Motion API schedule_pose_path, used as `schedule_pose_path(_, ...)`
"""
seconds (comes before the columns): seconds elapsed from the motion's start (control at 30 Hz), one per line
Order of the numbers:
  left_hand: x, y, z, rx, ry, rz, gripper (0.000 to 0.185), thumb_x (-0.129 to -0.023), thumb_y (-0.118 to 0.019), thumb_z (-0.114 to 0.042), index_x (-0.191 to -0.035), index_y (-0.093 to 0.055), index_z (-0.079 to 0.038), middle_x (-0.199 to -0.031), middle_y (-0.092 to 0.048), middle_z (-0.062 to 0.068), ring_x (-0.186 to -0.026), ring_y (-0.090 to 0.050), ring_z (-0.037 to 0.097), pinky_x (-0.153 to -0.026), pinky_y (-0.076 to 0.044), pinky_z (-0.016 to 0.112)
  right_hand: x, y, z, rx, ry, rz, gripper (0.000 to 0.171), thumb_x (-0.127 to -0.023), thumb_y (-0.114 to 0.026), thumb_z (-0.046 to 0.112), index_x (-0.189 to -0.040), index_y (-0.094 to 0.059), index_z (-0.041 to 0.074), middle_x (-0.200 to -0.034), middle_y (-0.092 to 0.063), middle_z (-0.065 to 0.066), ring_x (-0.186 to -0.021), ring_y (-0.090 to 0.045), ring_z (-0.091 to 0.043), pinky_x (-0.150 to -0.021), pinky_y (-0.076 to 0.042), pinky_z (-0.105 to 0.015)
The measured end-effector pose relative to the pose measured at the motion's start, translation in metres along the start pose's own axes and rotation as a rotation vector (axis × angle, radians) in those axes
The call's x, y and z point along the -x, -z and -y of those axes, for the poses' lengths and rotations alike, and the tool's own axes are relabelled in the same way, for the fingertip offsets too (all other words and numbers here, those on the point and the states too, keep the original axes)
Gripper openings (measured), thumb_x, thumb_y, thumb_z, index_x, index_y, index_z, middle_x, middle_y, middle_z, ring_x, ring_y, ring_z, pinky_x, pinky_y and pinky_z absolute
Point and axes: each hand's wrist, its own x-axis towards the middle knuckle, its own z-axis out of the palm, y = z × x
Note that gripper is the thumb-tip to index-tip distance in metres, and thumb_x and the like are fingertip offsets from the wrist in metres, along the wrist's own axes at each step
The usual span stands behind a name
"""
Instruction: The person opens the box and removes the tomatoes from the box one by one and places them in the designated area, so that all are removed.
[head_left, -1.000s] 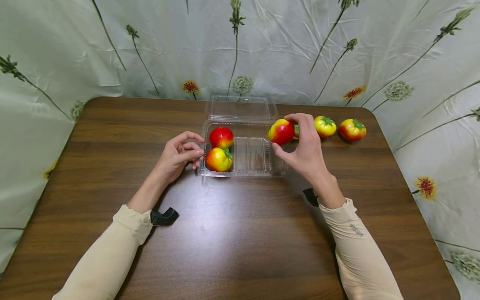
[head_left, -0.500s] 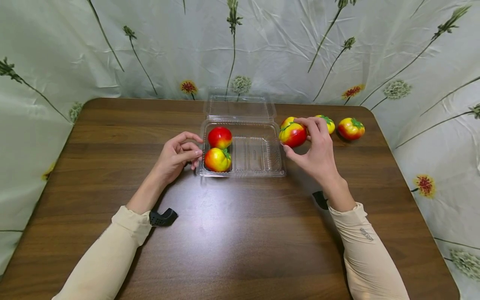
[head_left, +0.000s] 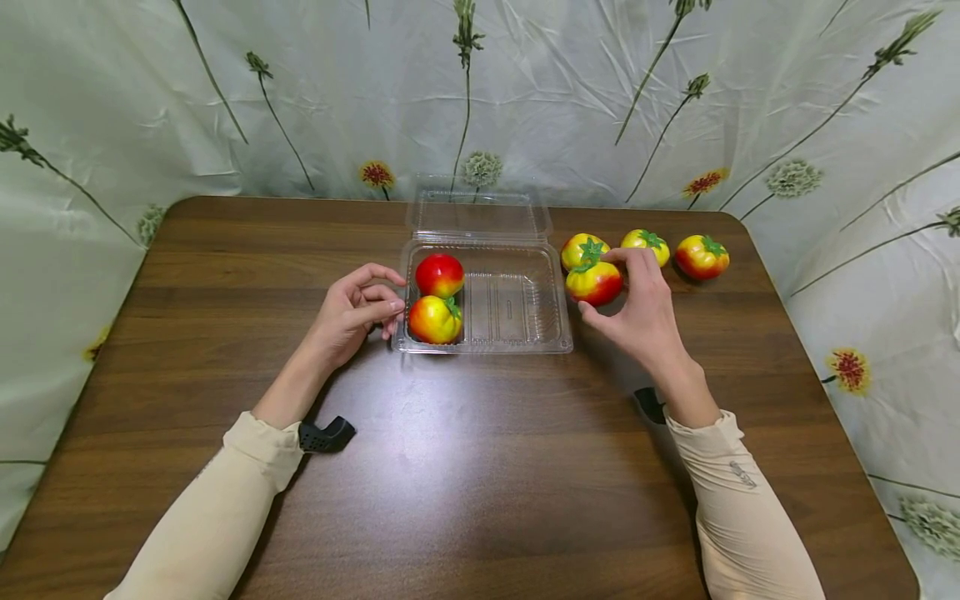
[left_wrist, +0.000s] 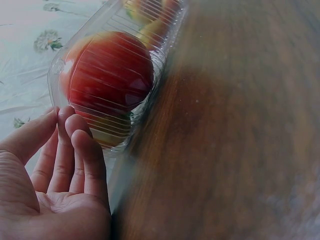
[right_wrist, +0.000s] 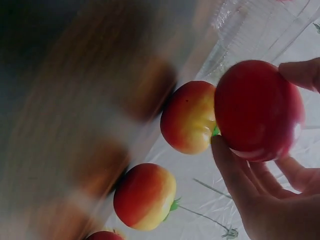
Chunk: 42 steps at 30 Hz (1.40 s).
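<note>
A clear plastic clamshell box [head_left: 525, 329] lies open mid-table with its lid [head_left: 480, 215] folded back. Two red-yellow tomatoes [head_left: 440, 275] [head_left: 435, 320] fill its left end; the right part is bare. My left hand [head_left: 392, 302] rests with relaxed fingers against the box's left wall [left_wrist: 125, 125], beside the red tomato [left_wrist: 110, 75]. My right hand [head_left: 600, 282] grips a third tomato [head_left: 591, 285] between thumb and fingers, low over the table just right of the box. The right wrist view shows that tomato [right_wrist: 257, 110] in my fingers [right_wrist: 227, 160].
Three more tomatoes [head_left: 582, 247] [head_left: 649, 243] [head_left: 702, 257] sit in a row behind my right hand, near the back right corner. A flower-print sheet [head_left: 225, 100] hangs behind and beside the wooden table [head_left: 465, 483].
My right hand carried its tomato from the box's right rim rightward and down, to beside the box. The left hand and the box stayed put.
</note>
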Motion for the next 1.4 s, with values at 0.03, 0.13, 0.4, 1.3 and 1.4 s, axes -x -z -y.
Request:
schedule_pose_path(0.03,0.000,0.000,0.000,0.000,0.001,-0.001,0.026,-0.091,-0.060,0.011,-0.116,-0.053,0.006,-0.078,-0.068,0.013,-0.056,-0.057,0.023,-0.049,-0.053,0.025,0.000,0.000,-0.001,0.001,-0.004,0.015,0.064,-0.071,-0.083,0.018,-0.124,-0.051,0.002,-0.121,-0.050,-0.018,-0.109,-0.050,-0.030,-0.092,-0.048,-0.046)
schedule_pose_path(0.13,0.000,0.000,0.000,0.004,0.002,-0.002,0.026,-0.091,-0.060,0.011,-0.116,-0.052,0.006,-0.078,-0.068,0.013,-0.056,-0.057,0.023,-0.049,-0.053,0.025,0.002,-0.002,-0.003,0.005,-0.023,0.062,0.064,-0.070,-0.084,0.017,-0.123,-0.050,0.001,-0.118,-0.052,-0.017,-0.109,-0.048,-0.030,-0.094,-0.045,-0.047)
schedule_pose_path(0.4,-0.001,0.000,0.000,0.009,0.001,0.000,0.026,-0.092,-0.059,0.011,-0.116,-0.052,0.007,-0.078,-0.068,0.014,-0.056,-0.057,0.023,-0.049,-0.053,0.025,0.002,-0.001,-0.007,0.011,-0.068,0.210,0.064,-0.072,-0.086,0.018,-0.121,-0.049,0.001,-0.119,-0.051,-0.015,-0.110,-0.049,-0.033,-0.094,-0.044,-0.047)
schedule_pose_path(1.3,0.000,-0.001,0.000,0.004,-0.003,0.000,0.026,-0.091,-0.059,0.012,-0.117,-0.053,0.006,-0.079,-0.068,0.013,-0.055,-0.056,0.024,-0.049,-0.053,0.026,0.000,0.016,-0.013,0.056,-0.099,0.364,0.071,-0.067,-0.088,0.006,-0.123,-0.045,-0.001,-0.121,-0.048,-0.019,-0.112,-0.046,-0.033,-0.101,-0.041,-0.052)
schedule_pose_path(1.4,0.000,0.000,0.000,0.003,-0.005,0.000,0.026,-0.091,-0.059,0.012,-0.116,-0.053,0.006,-0.079,-0.068,0.013,-0.055,-0.056,0.024,-0.049,-0.053,0.025,0.000,0.015,-0.014,0.056,-0.106,0.357,0.072,-0.067,-0.089,0.006,-0.122,-0.044,-0.001,-0.121,-0.047,-0.019,-0.111,-0.046,-0.034,-0.101,-0.041,-0.053)
